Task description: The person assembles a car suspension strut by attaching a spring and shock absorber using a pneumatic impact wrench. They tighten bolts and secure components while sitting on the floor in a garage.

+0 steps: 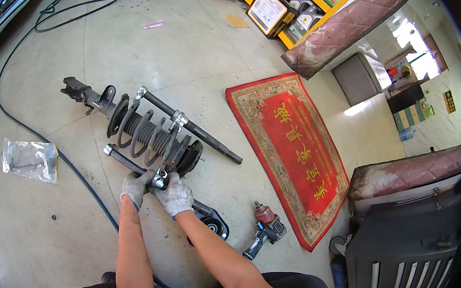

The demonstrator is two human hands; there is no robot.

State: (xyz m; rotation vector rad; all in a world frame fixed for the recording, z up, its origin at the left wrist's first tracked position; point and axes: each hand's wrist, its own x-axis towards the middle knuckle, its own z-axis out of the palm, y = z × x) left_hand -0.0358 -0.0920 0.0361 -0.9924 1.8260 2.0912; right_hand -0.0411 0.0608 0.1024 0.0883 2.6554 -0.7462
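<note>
A shock absorber strut with a coil spring (144,128) lies on the floor before me, its lower bracket pointing to the far left. Along its far side runs one spring compressor (208,137); the near spring compressor (125,160) is clamped on the side facing me. My left hand (135,188), in a white knit glove, is closed around the near compressor's rod. Close beside it, my gloved right hand (175,196) grips the same compressor at its clamp block; its fingertips are partly hidden. A round black strut mount (214,225) lies beside my right forearm.
An impact wrench (267,230) rests right of my right forearm. A clear plastic bag of parts (30,160) and a dark hose (81,177) lie to the left. Beyond are a red mat (298,151), a yellow shelf (288,39), and a black cabinet (399,260).
</note>
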